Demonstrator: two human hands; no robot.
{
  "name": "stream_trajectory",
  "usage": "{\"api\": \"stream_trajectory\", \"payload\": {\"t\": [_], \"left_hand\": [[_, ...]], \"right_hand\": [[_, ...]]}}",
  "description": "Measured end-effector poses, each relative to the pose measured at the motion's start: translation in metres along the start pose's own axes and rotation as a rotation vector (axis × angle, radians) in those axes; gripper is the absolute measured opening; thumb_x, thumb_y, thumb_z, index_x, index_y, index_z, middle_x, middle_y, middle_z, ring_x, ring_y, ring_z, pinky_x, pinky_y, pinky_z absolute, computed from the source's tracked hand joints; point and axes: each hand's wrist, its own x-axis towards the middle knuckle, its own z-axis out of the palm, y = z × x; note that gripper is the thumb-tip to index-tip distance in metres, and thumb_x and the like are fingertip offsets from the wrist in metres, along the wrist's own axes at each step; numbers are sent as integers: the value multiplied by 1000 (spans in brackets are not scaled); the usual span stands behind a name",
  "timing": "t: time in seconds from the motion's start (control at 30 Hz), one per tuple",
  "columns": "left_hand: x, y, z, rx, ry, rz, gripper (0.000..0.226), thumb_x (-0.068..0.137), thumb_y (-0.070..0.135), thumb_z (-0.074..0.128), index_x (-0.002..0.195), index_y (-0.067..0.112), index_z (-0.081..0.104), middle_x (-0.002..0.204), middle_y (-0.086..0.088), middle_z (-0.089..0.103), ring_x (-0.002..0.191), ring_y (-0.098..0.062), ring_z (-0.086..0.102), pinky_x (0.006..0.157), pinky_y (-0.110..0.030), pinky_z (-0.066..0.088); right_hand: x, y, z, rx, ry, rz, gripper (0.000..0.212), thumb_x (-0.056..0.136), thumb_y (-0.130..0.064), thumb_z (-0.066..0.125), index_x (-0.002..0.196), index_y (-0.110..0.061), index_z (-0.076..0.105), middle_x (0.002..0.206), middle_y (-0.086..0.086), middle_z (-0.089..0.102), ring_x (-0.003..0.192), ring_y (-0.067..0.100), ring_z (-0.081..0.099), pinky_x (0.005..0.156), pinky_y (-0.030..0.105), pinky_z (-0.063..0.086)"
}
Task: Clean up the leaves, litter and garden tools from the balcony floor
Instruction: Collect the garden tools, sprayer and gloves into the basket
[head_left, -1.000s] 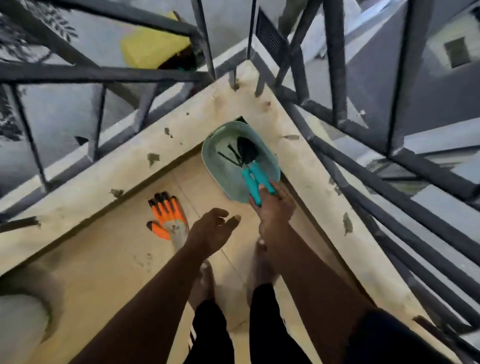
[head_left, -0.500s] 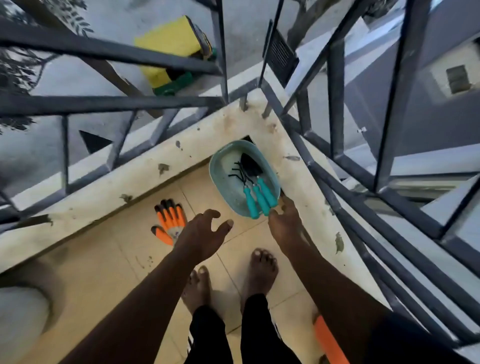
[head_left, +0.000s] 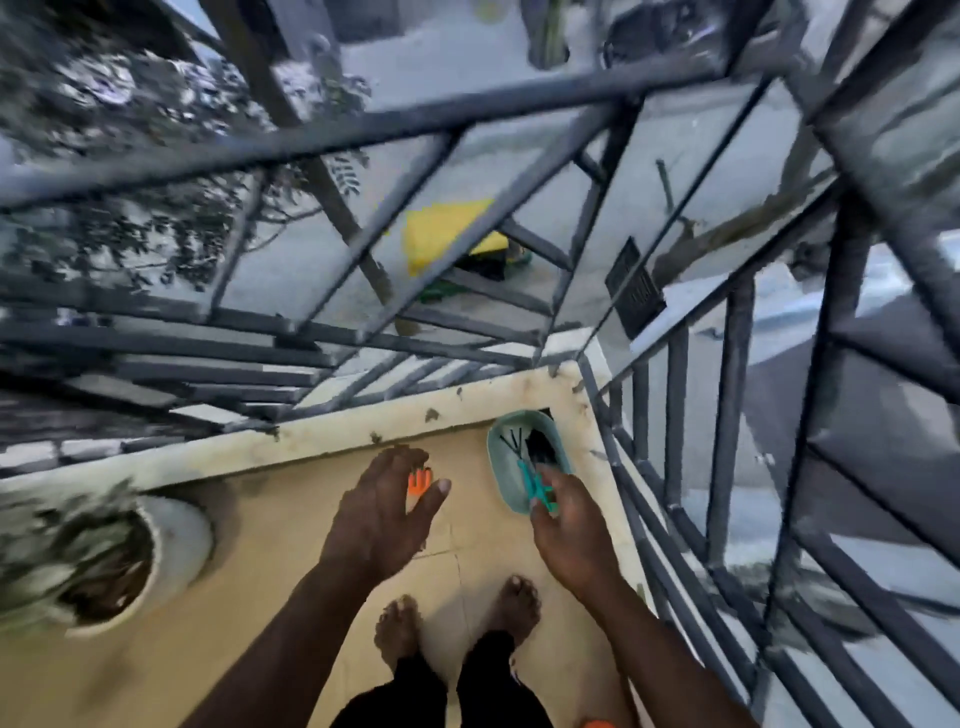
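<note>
As the person stands in the balcony corner: plant pot (head_left: 104, 566); left grip (head_left: 384, 512) spread, holding nothing, above orange glove (head_left: 418, 482) on the floor (head_left: 260, 571), soft, limp, likely best pinched at the cuff. Corner basin (head_left: 496, 467) holds teal-handled tools (head_left: 531, 480), probably light, stiff; take by handles (head_left: 544, 500). Right grip (head_left: 571, 525) at those handles; pinching or not, cannot tell.

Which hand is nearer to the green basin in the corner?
Right. The right hand overlaps the green basin at its near rim; the left hand is apart, to its left.
</note>
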Motion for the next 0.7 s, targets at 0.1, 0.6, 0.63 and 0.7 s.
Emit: {"api": "stream_trajectory", "payload": {"t": [0.1,0.6,0.63,0.7], "left_hand": [[-53,2,-30,-13,111,-12,64,91,73,37,136,31,55,143,4,55,126,-22,58,101,-42,51],[-298,-105,-110,-41,401,-139,76,91,76,28,144,29,51,158,2,42,141,-20,46,109,-43,45],[-317,-113,-113,-39,414,-151,76,90,76,28,144,28,51,158,1,42,142,-21,46,109,-43,45],[-362,-135,-114,-54,447,-192,77,89,76,27,143,27,52,158,-1,43,143,-22,44,110,-42,44]], "right_hand": [[-33,-39,-5,-11,-19,-58,48,97,-22,57,145,-22,53,145,-1,55,133,19,52,113,41,44],[-226,-176,72,-149,-154,-402,45,98,-18,60,142,-27,57,137,1,59,119,17,59,101,37,51],[-240,-180,81,-154,-169,-428,45,98,-18,60,142,-27,58,136,1,59,119,18,60,101,39,51],[-271,-188,103,-165,-216,-467,43,99,-19,60,141,-25,57,134,1,57,118,20,60,100,39,51]]}}
